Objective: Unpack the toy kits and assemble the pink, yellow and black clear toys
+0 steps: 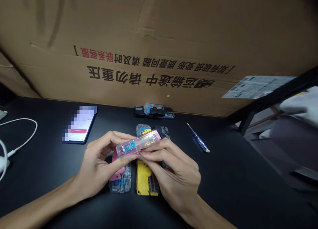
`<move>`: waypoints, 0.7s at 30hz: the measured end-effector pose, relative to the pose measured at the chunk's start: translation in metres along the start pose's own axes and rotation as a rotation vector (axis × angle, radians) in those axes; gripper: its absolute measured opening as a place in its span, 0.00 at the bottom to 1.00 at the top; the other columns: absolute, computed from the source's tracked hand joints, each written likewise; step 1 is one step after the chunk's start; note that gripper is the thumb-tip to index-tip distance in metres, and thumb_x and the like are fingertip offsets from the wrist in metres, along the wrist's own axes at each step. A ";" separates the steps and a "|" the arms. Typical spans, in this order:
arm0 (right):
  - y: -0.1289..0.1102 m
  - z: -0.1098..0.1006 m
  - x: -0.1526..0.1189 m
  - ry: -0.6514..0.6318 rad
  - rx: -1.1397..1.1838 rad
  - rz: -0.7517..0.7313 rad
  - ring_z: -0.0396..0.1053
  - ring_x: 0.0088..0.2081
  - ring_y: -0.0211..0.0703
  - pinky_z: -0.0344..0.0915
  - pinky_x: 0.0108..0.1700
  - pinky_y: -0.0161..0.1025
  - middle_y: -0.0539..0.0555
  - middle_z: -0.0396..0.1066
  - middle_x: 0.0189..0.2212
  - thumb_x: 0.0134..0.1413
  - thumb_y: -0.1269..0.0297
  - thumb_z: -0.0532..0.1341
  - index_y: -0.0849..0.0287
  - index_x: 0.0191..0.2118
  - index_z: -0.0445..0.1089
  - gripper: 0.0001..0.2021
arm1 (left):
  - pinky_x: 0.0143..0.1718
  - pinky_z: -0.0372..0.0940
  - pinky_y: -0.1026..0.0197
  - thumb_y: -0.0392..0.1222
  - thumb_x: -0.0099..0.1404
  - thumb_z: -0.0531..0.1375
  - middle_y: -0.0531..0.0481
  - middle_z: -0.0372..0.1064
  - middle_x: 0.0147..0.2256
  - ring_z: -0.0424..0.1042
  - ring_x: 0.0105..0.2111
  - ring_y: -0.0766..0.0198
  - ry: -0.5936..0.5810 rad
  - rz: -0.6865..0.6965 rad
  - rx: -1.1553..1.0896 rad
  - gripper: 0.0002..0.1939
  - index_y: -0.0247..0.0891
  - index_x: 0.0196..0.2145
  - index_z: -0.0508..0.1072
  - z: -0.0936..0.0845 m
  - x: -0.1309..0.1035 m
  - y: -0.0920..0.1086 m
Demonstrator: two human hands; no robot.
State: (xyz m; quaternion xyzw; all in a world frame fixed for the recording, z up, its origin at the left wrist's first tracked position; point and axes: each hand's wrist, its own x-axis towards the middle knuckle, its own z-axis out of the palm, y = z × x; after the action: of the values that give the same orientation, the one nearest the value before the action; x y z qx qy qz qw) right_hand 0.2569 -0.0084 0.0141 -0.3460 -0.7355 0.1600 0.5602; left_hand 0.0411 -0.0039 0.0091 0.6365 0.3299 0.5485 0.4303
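Observation:
Between both hands, above the black table, is a clear and pink plastic device point(139, 143) with a small blue round part. My left hand point(99, 167) grips its left end between thumb and fingers. The fingers of my right hand point(174, 172) close on its right end and lower edge. Below my left hand lies a clear and pink device point(121, 181), partly covered. A yellow and dark device point(143, 179) rests beside it, partly behind my right hand. Further devices, clear point(143, 128) and dark point(165, 132), show just behind the held one.
A large cardboard box point(149, 30) stands along the table's back. Stacked black and clear devices point(154, 111) lie before it. A phone point(80, 124) and white cable point(25, 119) are at left, a screwdriver point(198, 138) at right. A black frame bar point(270, 95) crosses the right side.

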 end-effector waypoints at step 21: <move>-0.009 0.003 -0.004 0.068 -0.100 -0.070 0.82 0.36 0.46 0.79 0.39 0.46 0.52 0.86 0.38 0.62 0.86 0.71 0.54 0.42 0.84 0.16 | 0.57 0.81 0.57 0.26 0.73 0.71 0.43 0.85 0.58 0.86 0.57 0.54 -0.068 0.171 0.116 0.20 0.46 0.56 0.81 -0.005 -0.003 0.001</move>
State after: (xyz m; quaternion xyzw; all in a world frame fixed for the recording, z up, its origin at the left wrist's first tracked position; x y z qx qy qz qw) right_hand 0.2516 -0.0169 0.0155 -0.3527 -0.7347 0.0912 0.5722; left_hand 0.0354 -0.0057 0.0087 0.7046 0.2908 0.5413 0.3550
